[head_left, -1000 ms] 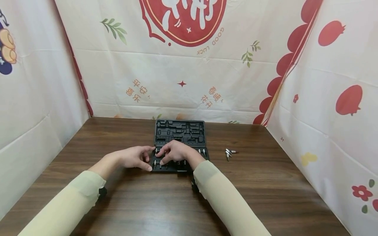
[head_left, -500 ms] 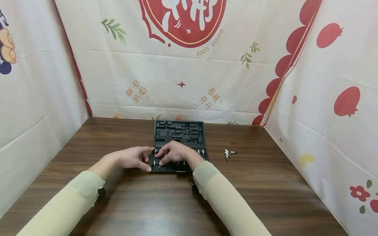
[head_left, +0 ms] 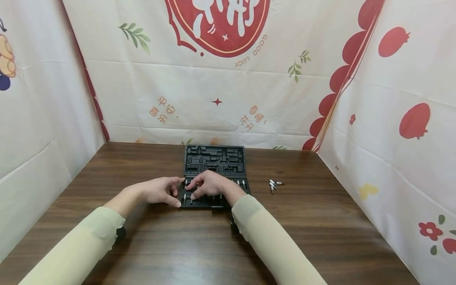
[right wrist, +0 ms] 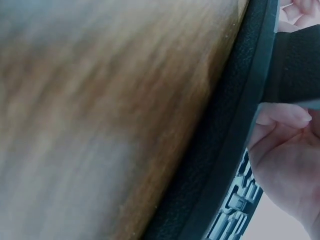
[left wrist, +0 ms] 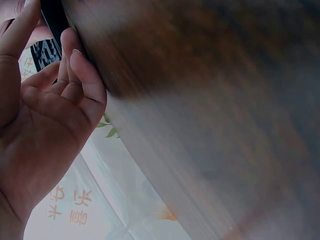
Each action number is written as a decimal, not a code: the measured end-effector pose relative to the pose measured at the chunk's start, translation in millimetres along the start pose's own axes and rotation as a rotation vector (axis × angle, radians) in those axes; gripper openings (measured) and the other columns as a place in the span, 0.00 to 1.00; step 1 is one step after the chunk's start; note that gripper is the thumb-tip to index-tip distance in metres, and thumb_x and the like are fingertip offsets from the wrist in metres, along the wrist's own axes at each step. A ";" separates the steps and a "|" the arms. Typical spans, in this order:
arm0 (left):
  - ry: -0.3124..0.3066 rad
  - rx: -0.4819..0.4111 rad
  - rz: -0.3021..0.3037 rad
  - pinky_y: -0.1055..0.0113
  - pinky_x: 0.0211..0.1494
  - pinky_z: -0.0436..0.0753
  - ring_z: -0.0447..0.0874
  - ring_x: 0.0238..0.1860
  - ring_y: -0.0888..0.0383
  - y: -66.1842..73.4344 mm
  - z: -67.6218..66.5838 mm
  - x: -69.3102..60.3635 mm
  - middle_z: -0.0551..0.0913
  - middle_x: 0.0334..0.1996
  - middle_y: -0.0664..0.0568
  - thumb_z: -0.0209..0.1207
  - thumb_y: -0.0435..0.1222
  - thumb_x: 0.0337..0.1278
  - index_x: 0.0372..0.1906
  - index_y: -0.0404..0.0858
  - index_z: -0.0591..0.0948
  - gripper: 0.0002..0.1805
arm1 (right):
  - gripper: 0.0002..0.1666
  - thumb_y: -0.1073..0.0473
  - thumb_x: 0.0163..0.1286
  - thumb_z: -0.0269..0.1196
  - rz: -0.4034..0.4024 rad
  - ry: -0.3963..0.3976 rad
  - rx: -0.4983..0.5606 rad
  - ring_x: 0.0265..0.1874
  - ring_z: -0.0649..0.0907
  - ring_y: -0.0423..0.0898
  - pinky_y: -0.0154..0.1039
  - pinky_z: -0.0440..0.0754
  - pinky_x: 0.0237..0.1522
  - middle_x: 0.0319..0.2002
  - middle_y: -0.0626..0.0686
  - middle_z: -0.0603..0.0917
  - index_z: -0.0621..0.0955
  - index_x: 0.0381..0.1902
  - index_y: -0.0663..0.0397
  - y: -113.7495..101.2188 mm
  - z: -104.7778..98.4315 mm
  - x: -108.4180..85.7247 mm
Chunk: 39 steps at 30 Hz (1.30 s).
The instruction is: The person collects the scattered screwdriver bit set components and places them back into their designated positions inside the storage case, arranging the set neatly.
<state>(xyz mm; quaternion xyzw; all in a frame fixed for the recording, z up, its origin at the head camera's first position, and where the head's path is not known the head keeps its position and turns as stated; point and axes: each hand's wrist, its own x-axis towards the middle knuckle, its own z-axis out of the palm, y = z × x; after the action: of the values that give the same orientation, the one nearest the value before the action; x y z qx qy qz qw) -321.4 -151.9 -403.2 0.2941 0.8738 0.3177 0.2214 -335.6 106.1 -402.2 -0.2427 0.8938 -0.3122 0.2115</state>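
Black moulded plastic, a rectangular hinged tool case (head_left: 203,205) lies unfolded on the brown wood-grain table (head_left: 171,245), its recessed lid (head_left: 215,160) at the far side and its long axis running left to right. Slim silver metal pieces (head_left: 185,196) sit in the near tray; those visible at the left end point front to back.

Governing relation: these left-end pieces lie directly at the fingertips of the right hand (head_left: 211,183), which reaches across the tray from the right. Its thumb and index finger stand apart, the index farther back. Whether a piece is pinched there cannot be told. The left hand (head_left: 159,190) is at the case's left edge, thumb toward the near corner and index toward the hinge, well separated; contact appears likely.

A small cluster of loose silver metal pieces (head_left: 273,184) lies on the table well to the right of the case, lying at differing angles. The right hand is the nearer.

Obstructions: the right hand and wrist cover the tray's middle. In the right wrist view, a black block-shaped projection (right wrist: 300,62) on the case front masks the fingers. The left wrist view cuts off the left fingertips at the frame edge.
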 end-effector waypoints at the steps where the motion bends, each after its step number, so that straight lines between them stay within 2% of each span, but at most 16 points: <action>1: 0.002 0.001 -0.002 0.60 0.48 0.75 0.77 0.42 0.56 -0.1 -0.2 -0.2 0.82 0.43 0.49 0.77 0.43 0.66 0.84 0.27 0.62 0.52 | 0.18 0.55 0.72 0.77 0.000 0.002 0.004 0.24 0.74 0.42 0.37 0.75 0.31 0.38 0.44 0.90 0.93 0.59 0.35 0.5 0.3 0.5; 13: 0.002 -0.008 -0.004 0.60 0.49 0.75 0.77 0.43 0.55 -2.1 0.2 -2.6 0.82 0.43 0.49 0.77 0.43 0.66 0.84 0.27 0.62 0.52 | 0.19 0.57 0.74 0.75 -0.042 -0.009 0.017 0.23 0.74 0.41 0.36 0.75 0.31 0.28 0.45 0.82 0.91 0.61 0.39 0.5 2.8 -0.3; 18: 0.007 -0.015 -0.008 0.60 0.49 0.75 0.77 0.43 0.55 -3.7 1.9 -2.1 0.82 0.43 0.49 0.77 0.43 0.66 0.85 0.28 0.62 0.52 | 0.20 0.55 0.74 0.75 -0.064 -0.003 0.032 0.25 0.77 0.41 0.37 0.77 0.32 0.30 0.45 0.85 0.91 0.62 0.40 2.8 1.9 -3.6; 22: 0.007 -0.024 -0.008 0.61 0.47 0.75 0.77 0.42 0.55 -3.6 2.5 -3.1 0.82 0.42 0.49 0.77 0.43 0.65 0.85 0.28 0.62 0.53 | 0.22 0.52 0.74 0.75 -0.107 0.025 0.097 0.26 0.79 0.42 0.38 0.79 0.32 0.34 0.46 0.88 0.89 0.64 0.42 8.8 -2.5 -9.0; 25: 0.010 -0.019 -0.002 0.61 0.47 0.76 0.77 0.41 0.56 -3.6 2.5 -2.5 0.82 0.43 0.49 0.78 0.43 0.65 0.85 0.28 0.62 0.53 | 0.23 0.51 0.75 0.74 -0.139 0.042 0.142 0.28 0.80 0.42 0.40 0.82 0.33 0.36 0.47 0.89 0.88 0.66 0.44 13.6 -8.4 -17.0; 29: 0.015 0.002 -0.001 0.61 0.50 0.76 0.78 0.43 0.56 -2.9 2.4 -0.9 0.83 0.44 0.49 0.77 0.43 0.65 0.85 0.29 0.62 0.52 | 0.23 0.50 0.76 0.73 -0.140 0.064 0.191 0.29 0.81 0.43 0.42 0.84 0.36 0.37 0.46 0.88 0.88 0.66 0.46 19.6 -17.5 -32.9; 35: 0.016 0.010 0.000 0.61 0.50 0.76 0.78 0.43 0.56 -0.5 1.6 -1.0 0.82 0.44 0.49 0.78 0.43 0.65 0.85 0.29 0.62 0.53 | 0.24 0.52 0.76 0.73 -0.118 0.132 0.287 0.28 0.77 0.42 0.40 0.77 0.32 0.36 0.46 0.85 0.87 0.66 0.53 32.5 -32.5 -58.8; 39: 0.012 0.008 0.002 0.61 0.50 0.75 0.77 0.43 0.56 -1.2 1.5 -1.5 0.82 0.44 0.49 0.77 0.44 0.65 0.86 0.30 0.61 0.54 | 0.24 0.52 0.76 0.73 -0.106 0.172 0.307 0.28 0.76 0.44 0.40 0.75 0.30 0.36 0.47 0.83 0.87 0.65 0.55 43.0 -43.7 -74.9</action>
<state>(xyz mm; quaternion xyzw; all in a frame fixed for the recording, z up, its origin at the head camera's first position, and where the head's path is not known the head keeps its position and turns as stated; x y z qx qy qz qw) -319.9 -153.0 -404.8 0.2939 0.8761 0.3162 0.2146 -312.4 197.9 -382.4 -0.2265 0.8365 -0.4752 0.1520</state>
